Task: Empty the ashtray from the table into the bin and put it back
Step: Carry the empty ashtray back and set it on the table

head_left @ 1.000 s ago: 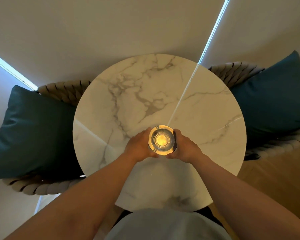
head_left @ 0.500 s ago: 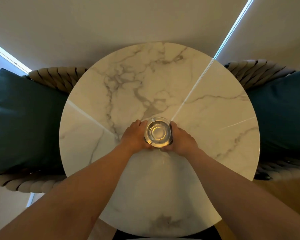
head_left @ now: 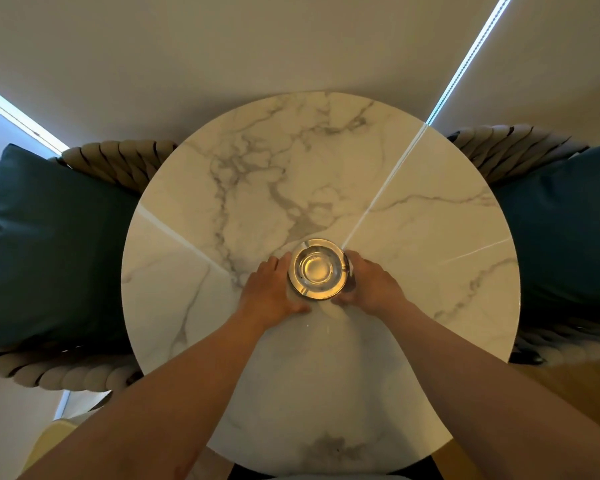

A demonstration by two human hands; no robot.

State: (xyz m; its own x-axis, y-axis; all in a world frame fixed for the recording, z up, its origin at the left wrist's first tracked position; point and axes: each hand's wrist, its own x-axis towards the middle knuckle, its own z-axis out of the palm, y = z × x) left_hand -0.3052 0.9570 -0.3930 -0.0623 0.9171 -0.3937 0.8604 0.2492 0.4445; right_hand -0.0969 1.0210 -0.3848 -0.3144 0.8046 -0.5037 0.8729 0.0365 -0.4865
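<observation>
A round clear glass ashtray (head_left: 317,271) with a glossy, empty-looking bowl sits on the white marble table (head_left: 413,237), near its middle. My left hand (head_left: 272,292) lies against its left side, fingers along the rim and thumb spread toward its near edge. My right hand (head_left: 369,284) cups the right side, with fingers curled around the rim. Both forearms reach in from the bottom of the view. No bin is in view.
Two woven rope chairs flank the round table, each with a dark teal cushion, one at the left (head_left: 49,247) and one at the right (head_left: 568,230). A pale blind or wall fills the space behind the table. Wooden floor (head_left: 568,386) shows at the lower right.
The ashtray has moved with both hands from over the table's near part toward its middle and now rests there. The yellow glow in it has gone.
</observation>
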